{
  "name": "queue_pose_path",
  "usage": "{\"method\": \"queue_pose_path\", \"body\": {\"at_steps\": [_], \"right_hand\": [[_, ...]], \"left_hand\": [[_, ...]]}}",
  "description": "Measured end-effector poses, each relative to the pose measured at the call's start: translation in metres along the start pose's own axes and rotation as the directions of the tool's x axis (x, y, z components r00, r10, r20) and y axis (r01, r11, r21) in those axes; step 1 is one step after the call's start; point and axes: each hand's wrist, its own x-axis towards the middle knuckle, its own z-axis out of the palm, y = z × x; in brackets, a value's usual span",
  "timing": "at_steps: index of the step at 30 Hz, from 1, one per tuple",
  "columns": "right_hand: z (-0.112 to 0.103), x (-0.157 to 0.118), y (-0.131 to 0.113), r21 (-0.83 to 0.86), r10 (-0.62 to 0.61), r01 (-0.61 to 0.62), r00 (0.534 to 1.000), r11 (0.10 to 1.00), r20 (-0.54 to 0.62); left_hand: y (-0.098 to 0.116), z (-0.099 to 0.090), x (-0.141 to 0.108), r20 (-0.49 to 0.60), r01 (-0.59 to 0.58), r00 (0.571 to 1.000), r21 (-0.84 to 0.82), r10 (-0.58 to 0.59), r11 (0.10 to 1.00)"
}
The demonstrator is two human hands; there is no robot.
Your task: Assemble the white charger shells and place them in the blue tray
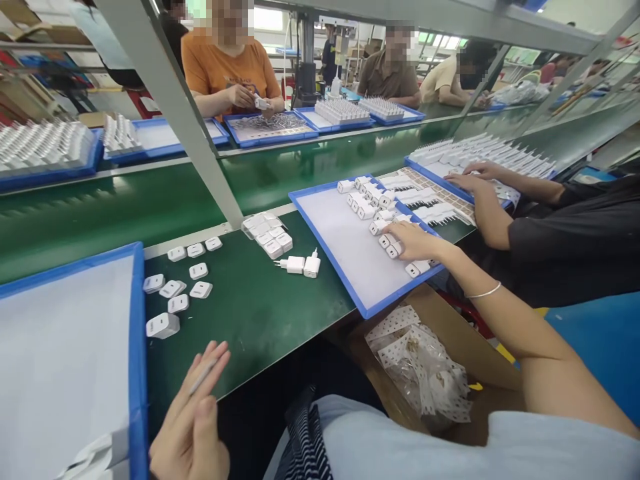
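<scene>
My right hand reaches over the blue-rimmed tray, its fingers closed on white plug chargers that stand in rows with others. Near the front edge of the green bench, my left hand is raised with its fingers extended and close together. A thin grey stick-like thing lies between those fingers; its kind is unclear. Several white charger pieces with a slot in the face lie scattered beyond the left hand. Two chargers with pins rest on their sides beside a wrapped group of chargers.
A blue-rimmed tray borders my left hand. A metal post rises from the bench. Below the right tray stands a cardboard box with plastic bags. A co-worker's hands work at right; other people sit opposite.
</scene>
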Motion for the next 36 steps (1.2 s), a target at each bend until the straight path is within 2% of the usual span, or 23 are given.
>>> {"method": "queue_pose_path", "body": {"at_steps": [3, 6, 8, 9, 10, 12, 14, 16, 18, 20, 22, 25, 28, 30, 32, 34, 36], "right_hand": [[-0.009, -0.006, -0.001, 0.056, 0.015, -0.012, 0.999, 0.998, -0.052], [-0.017, -0.019, -0.029, 0.122, 0.024, -0.004, 0.986, 0.993, -0.163], [-0.012, -0.028, -0.071, 0.231, 0.017, 0.044, 0.966, 0.972, -0.258], [-0.005, -0.032, -0.098, 0.379, 0.028, 0.103, 0.946, 0.920, -0.323], [0.006, -0.035, -0.129, 0.536, 0.038, 0.152, 0.944, 0.830, -0.327], [0.034, -0.041, -0.191, 0.751, 0.066, 0.184, 0.955, 0.635, -0.289], [0.063, -0.044, -0.245, 0.883, 0.034, 0.173, 0.977, 0.436, -0.209], [0.087, -0.047, -0.286, 0.935, 0.031, 0.122, 0.990, 0.334, -0.140], [0.101, -0.047, -0.310, 0.941, 0.033, 0.092, 0.994, 0.327, -0.108], [0.106, -0.046, -0.321, 0.927, -0.011, 0.113, 0.993, 0.359, -0.117], [0.104, -0.045, -0.326, 0.909, -0.082, 0.158, 0.987, 0.385, -0.137], [0.098, -0.047, -0.332, 0.881, -0.144, 0.194, 0.979, 0.432, -0.145], [0.093, -0.055, -0.338, 0.841, -0.199, 0.239, 0.967, 0.485, -0.159], [0.089, -0.059, -0.337, 0.834, -0.252, 0.271, 0.954, 0.480, -0.164], [0.083, -0.058, -0.329, 0.875, -0.305, 0.273, 0.940, 0.399, -0.154], [0.076, -0.052, -0.317, 0.938, -0.296, 0.218, 0.945, 0.270, -0.135], [0.068, -0.042, -0.307, 0.973, -0.233, 0.139, 0.968, 0.182, -0.094]], "left_hand": [[0.002, 0.010, 0.002, 0.060, 0.045, 0.997, -0.025, -0.043, 0.999], [-0.002, 0.021, 0.001, 0.171, 0.123, 0.978, -0.037, -0.116, 0.992], [-0.002, 0.029, 0.001, 0.265, 0.161, 0.954, -0.051, -0.142, 0.986], [0.000, 0.033, 0.001, 0.306, 0.171, 0.941, -0.061, -0.144, 0.983], [0.003, 0.037, 0.001, 0.341, 0.177, 0.929, -0.075, -0.141, 0.981], [0.010, 0.043, 0.000, 0.390, 0.180, 0.913, -0.120, -0.120, 0.976], [0.015, 0.046, -0.002, 0.409, 0.198, 0.905, -0.171, -0.113, 0.965], [0.015, 0.047, -0.007, 0.369, 0.267, 0.912, -0.209, -0.177, 0.941], [0.011, 0.045, -0.012, 0.290, 0.394, 0.904, -0.272, -0.316, 0.878], [0.006, 0.041, -0.017, 0.235, 0.513, 0.858, -0.373, -0.457, 0.773], [0.003, 0.037, -0.019, 0.224, 0.581, 0.805, -0.486, -0.549, 0.653], [0.004, 0.033, -0.017, 0.211, 0.596, 0.747, -0.632, -0.630, 0.495], [0.007, 0.028, -0.014, 0.175, 0.583, 0.719, -0.679, -0.673, 0.446], [0.007, 0.023, -0.013, 0.160, 0.582, 0.717, -0.672, -0.678, 0.457], [0.007, 0.015, -0.014, 0.167, 0.575, 0.738, -0.663, -0.654, 0.479], [0.008, 0.005, -0.014, 0.222, 0.561, 0.790, -0.636, -0.571, 0.529], [0.013, -0.006, -0.014, 0.316, 0.541, 0.839, -0.558, -0.443, 0.629]]}}
